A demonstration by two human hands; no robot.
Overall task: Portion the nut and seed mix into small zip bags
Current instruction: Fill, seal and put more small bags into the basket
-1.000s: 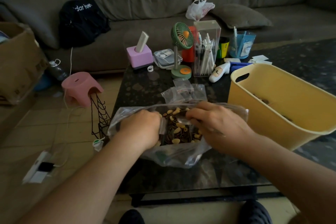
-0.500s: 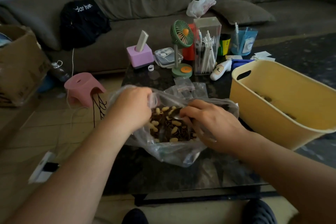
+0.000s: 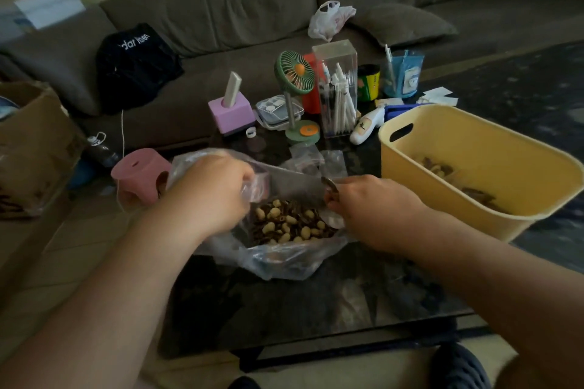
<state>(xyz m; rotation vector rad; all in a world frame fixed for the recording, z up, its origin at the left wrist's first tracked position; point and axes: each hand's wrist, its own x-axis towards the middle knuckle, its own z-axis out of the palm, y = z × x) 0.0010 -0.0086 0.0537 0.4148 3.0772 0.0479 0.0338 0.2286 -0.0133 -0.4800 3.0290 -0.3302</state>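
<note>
Midway, it seems, a person's left hand (image 3: 210, 196) is gripping a small zip bag (image 3: 257, 188) over the big bag of nut and seed mix (image 3: 290, 226) on the table (image 3: 316, 309), the right hand (image 3: 369, 208) is pinching a spoon-like scoop (image 3: 330, 186) (blurred), empty bags (image 3: 316, 161) are waiting behind, and some filled ones seemingly are lying in the yellow tub (image 3: 474, 148).

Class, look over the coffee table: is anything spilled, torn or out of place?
Nothing looks spilled or torn. The nut and seed mix sits inside the big clear bag, held open by the left hand and right hand.
</note>
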